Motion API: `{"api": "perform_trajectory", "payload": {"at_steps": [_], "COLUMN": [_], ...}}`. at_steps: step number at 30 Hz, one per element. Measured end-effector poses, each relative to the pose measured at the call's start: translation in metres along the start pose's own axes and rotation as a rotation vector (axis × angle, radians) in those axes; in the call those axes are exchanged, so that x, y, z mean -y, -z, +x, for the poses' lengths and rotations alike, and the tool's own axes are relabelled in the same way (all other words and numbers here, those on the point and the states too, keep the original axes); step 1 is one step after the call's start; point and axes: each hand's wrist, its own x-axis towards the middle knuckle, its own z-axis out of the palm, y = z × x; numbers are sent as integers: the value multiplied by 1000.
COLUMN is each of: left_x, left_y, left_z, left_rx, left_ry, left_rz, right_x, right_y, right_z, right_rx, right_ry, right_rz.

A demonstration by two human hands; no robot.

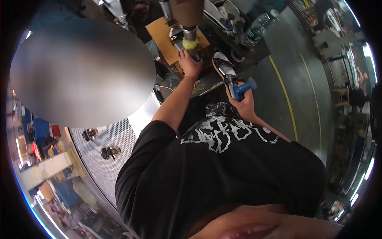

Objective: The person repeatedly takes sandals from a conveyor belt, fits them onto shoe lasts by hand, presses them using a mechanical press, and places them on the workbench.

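I'd keep my curled left hand [190, 64], its hold unclear, away from the yellow-tipped metal press [190, 35], my right hand [244, 102] closed around the blue-handled, black-strapped sandal [225, 67]

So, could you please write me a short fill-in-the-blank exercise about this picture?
1. The person's ____ hand is the one nearer the machine's rounded yellowish pad.
2. The other hand holds a sandal with a knob-ended piece coloured ____.
3. On the perforated surface, ____ dark sandals can be seen.
4. At the upper right is a clear plastic ____ with a whitish cap.

Missing words: left; blue; two; bottle.
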Motion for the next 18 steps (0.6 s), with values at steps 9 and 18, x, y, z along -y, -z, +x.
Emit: {"api": "perform_trajectory", "payload": {"at_steps": [9, 18], "left_x": [54, 127], "left_y": [159, 211], "left_z": [-175, -303], "left_rx": [322, -416], "left_ry": [271, 741], "left_rz": [-394, 105], "right_x": [-61, -60], "right_y": [-113, -156], "right_z": [111, 191], "right_rx": [184, 285], "right_ry": [312, 317], "right_rz": [-331, -731]}}
